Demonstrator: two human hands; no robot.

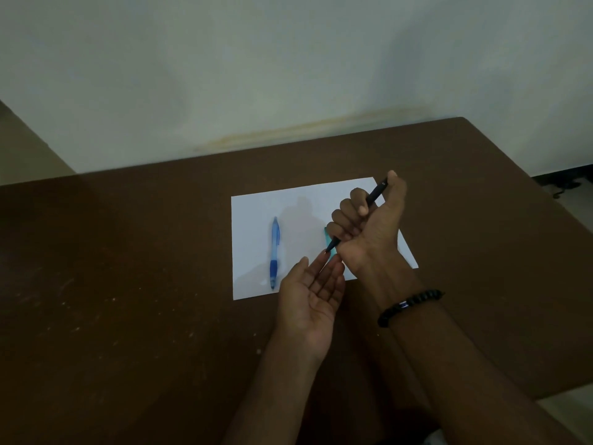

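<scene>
Fingers of the left hand (309,300) lie straight, palm up, holding nothing, at the near edge of the paper (256,203), just right of the blue pen (274,252) lying on it. Right hand (369,229): fingers fisted round the black pen (374,194), thumb at its upper end, tip slanting down toward the left fingertips. Paper sits toward the far edge of the table (128,284). Judged light, stiff and smooth, this pen is best gripped mid-barrel. Teal thing (328,236) partly hidden beneath.
</scene>
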